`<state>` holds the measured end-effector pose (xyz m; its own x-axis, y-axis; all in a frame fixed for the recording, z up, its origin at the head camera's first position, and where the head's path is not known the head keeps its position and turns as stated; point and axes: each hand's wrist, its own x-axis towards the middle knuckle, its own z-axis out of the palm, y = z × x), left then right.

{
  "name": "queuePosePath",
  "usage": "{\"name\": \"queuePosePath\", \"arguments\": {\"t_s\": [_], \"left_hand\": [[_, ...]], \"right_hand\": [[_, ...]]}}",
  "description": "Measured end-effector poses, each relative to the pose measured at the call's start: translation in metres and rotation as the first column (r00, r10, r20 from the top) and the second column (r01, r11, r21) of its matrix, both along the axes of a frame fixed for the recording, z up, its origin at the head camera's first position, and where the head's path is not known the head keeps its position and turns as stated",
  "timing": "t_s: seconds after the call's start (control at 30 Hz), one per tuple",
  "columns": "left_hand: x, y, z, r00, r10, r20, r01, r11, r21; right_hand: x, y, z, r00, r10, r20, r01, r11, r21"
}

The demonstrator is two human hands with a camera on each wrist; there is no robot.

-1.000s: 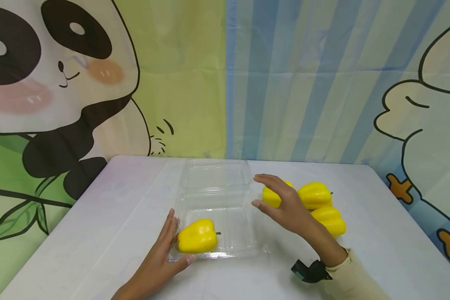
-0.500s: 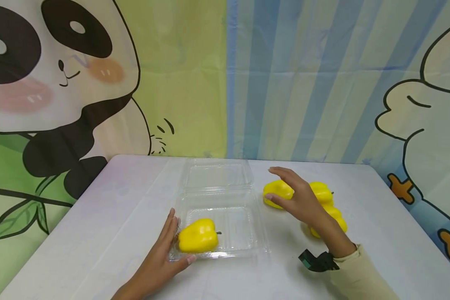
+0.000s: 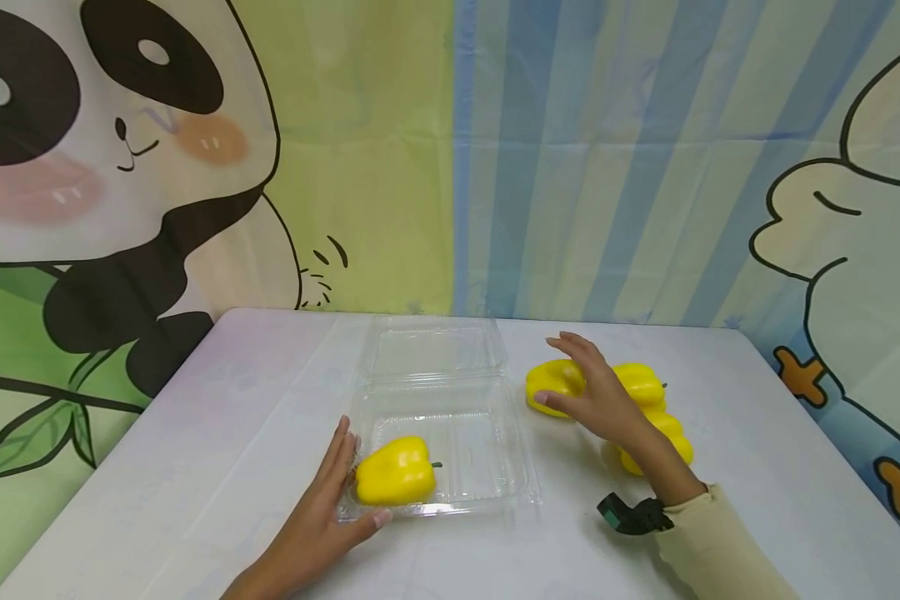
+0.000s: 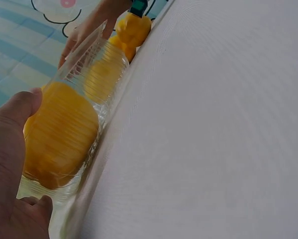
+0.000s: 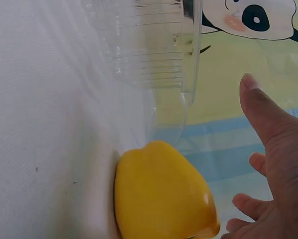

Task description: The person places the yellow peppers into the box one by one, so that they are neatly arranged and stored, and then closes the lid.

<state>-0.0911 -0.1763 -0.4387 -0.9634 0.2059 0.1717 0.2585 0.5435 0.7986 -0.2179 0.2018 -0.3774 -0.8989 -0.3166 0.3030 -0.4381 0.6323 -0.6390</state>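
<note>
A clear plastic clamshell container [image 3: 483, 454] lies with its lid folded back on the white table. One yellow bell pepper [image 3: 396, 472] sits inside its front left part, stem to the right. My left hand [image 3: 318, 512] rests along the container's left side with fingers straight and thumb by the front edge. To the right, my right hand [image 3: 600, 398] hovers over a yellow bell pepper [image 3: 551, 383], fingers spread and holding nothing. In the right wrist view that pepper [image 5: 161, 194] shows below the spread thumb and fingers. Two more yellow peppers [image 3: 642, 385] lie partly hidden behind this hand and wrist.
The white table [image 3: 195, 500] reaches back to a printed curtain [image 3: 375, 167] with a panda and stripes. A dark wrist device [image 3: 633, 514] sits at the right cuff, low over the table. The container's lid [image 3: 435, 346] extends toward the back edge.
My right hand has moved right, away from the container, to above the nearest loose pepper, and then slowed. My left hand and the pepper in the container have stayed in place.
</note>
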Motion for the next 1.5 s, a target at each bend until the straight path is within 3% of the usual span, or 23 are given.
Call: {"name": "queuePosePath", "arguments": {"t_s": [0.37,0.7,1.5], "left_hand": [[0.0,-0.001,0.001,1.0,0.005,0.013,-0.005,1.0,0.005],[0.0,-0.001,0.001,1.0,0.002,-0.003,-0.002,1.0,-0.015],[0.002,0.001,0.004,1.0,0.001,-0.01,-0.001,1.0,0.0]], "right_hand": [[-0.005,0.0,-0.013,0.997,-0.051,0.05,0.048,0.997,0.061],[-0.004,-0.002,-0.019,0.996,-0.029,0.087,0.011,0.98,0.199],[-0.003,-0.005,-0.018,0.996,-0.071,0.054,0.055,0.968,0.246]]}}
